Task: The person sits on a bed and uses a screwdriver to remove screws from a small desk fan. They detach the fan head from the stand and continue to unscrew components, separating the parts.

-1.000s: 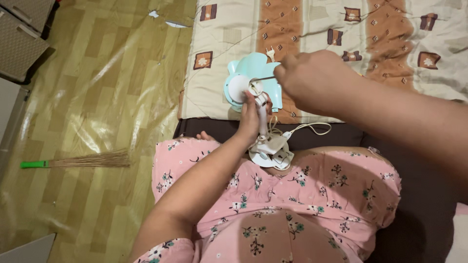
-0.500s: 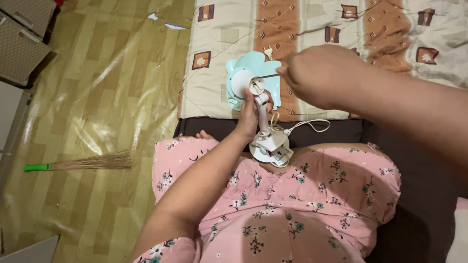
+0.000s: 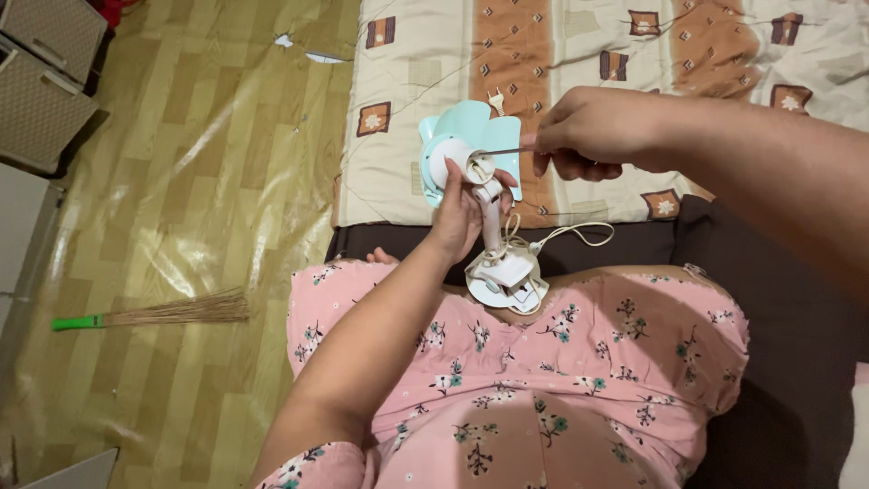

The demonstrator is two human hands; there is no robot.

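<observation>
A small white desk fan (image 3: 491,237) stands upright on my lap, its round base (image 3: 503,282) resting on my pink floral dress. My left hand (image 3: 459,215) is wrapped around the fan's white neck just under the motor head (image 3: 455,159). Pale turquoise blades (image 3: 478,122) show behind the head. My right hand (image 3: 593,131) pinches a thin metal screwdriver (image 3: 500,151) whose tip meets the back of the motor head. The fan's white cord (image 3: 572,234) loops to the right of the base.
A patterned cream and orange blanket (image 3: 579,54) covers a dark mattress (image 3: 787,299) ahead of me, with a white plug (image 3: 497,100) lying on it. A straw broom with a green handle (image 3: 149,312) lies on the glossy wood-pattern floor. Woven boxes (image 3: 41,63) stand at the top left.
My right hand has drawn back slightly to the right, exposing more of the screwdriver shaft. My left hand and the fan have stayed almost still.
</observation>
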